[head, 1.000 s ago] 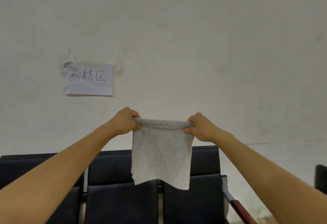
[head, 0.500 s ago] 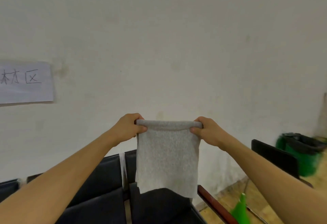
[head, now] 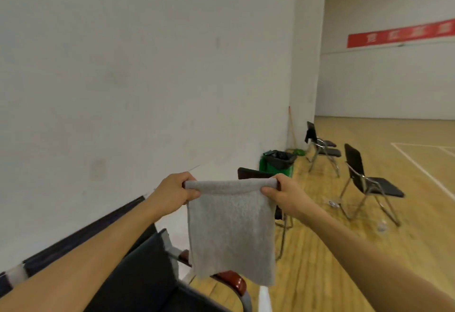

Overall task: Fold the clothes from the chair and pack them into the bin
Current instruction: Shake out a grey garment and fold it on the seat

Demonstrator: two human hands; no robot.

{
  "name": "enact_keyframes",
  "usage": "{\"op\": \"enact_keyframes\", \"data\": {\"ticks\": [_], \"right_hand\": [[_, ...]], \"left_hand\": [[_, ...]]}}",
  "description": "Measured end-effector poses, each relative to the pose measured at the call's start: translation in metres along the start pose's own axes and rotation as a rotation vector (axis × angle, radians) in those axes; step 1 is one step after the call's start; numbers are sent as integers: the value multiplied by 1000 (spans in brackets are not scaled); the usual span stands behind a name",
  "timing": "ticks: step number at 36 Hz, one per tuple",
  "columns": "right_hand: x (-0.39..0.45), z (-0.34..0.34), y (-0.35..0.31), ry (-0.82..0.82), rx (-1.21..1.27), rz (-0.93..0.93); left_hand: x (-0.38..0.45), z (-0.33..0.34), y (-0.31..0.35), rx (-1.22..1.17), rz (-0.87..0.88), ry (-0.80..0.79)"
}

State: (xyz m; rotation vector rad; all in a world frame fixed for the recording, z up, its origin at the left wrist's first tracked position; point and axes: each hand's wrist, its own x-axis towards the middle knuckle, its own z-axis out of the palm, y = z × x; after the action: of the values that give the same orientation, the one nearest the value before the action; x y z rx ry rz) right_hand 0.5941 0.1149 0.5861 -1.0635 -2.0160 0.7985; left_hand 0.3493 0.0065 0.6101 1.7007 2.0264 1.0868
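- Holding the gray cloth [head: 231, 228] up in the air, I see it hang down flat in front of me, above the black seats [head: 147, 274].
- It looks soft, light and floppy, so I think it bends easily and will not break.
- I think the best place to grab it is the two top corners.
- My left hand [head: 176, 194] pinches the top left corner with curled fingers.
- My right hand [head: 283, 194] pinches the top right corner the same way.
- A green bin [head: 277, 164] sits far off by the wall.
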Motion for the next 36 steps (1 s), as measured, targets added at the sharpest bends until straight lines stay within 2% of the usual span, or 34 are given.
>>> {"op": "enact_keyframes", "data": {"ticks": [4, 14, 21, 29, 36], "right_hand": [[-9, -40, 54, 39, -9, 116], [7, -135, 180, 77, -52, 195], [33, -184, 255, 59, 59, 292], [49, -188, 327, 109, 91, 442], [28, -150, 407, 139, 70, 554]], "left_hand": [[34, 66, 22, -6, 59, -81], [103, 220, 75, -57, 71, -208], [157, 303, 107, -93, 67, -274], [201, 376, 96, -104, 89, -378], [212, 455, 45, -90, 127, -495]]}}
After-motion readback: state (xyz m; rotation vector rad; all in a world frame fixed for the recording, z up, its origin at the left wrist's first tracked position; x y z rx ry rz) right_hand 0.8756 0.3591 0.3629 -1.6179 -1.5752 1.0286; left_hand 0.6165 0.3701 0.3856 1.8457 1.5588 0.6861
